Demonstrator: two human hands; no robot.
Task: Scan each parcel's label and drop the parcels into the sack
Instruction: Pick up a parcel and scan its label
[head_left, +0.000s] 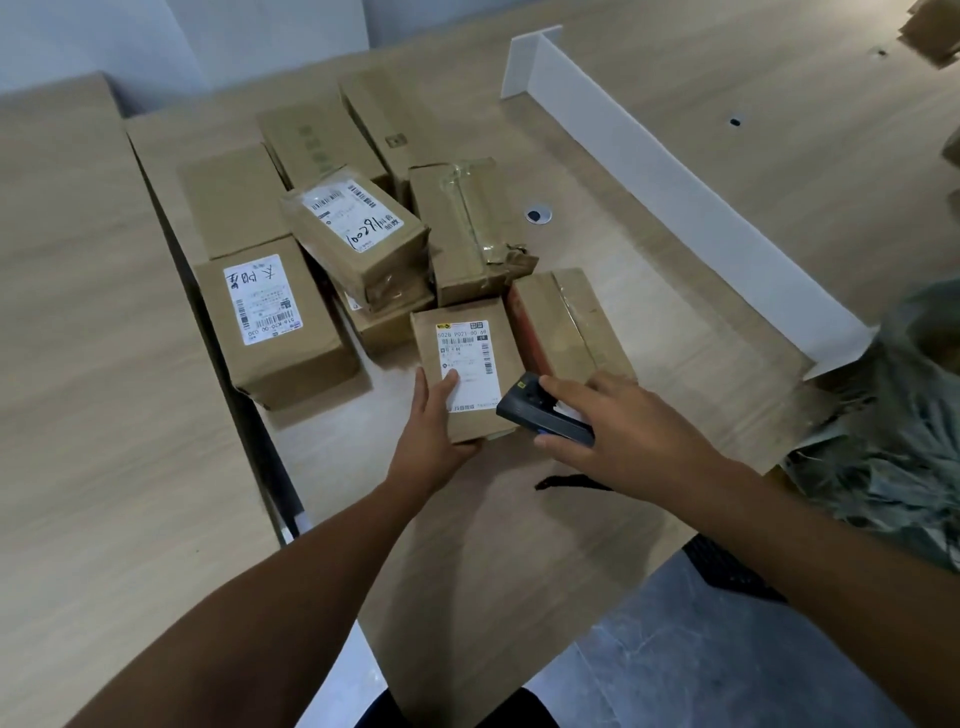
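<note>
Left hand (434, 415) grips parcel (467, 374); right hand (618, 431) holds scanner (540, 410).

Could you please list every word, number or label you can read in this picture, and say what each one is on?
"502B P021-00 69": top line of the white label on the parcel under the left hand.
"100291", handwritten, a rough reading: label on the tilted parcel atop the pile.
"516 K30-00 030", uncertain, seen upside down: label on the left parcel, beside handwritten characters I cannot read.
All finer print and barcodes: too small to read.
The scanner in the right hand: no legible text.
</note>
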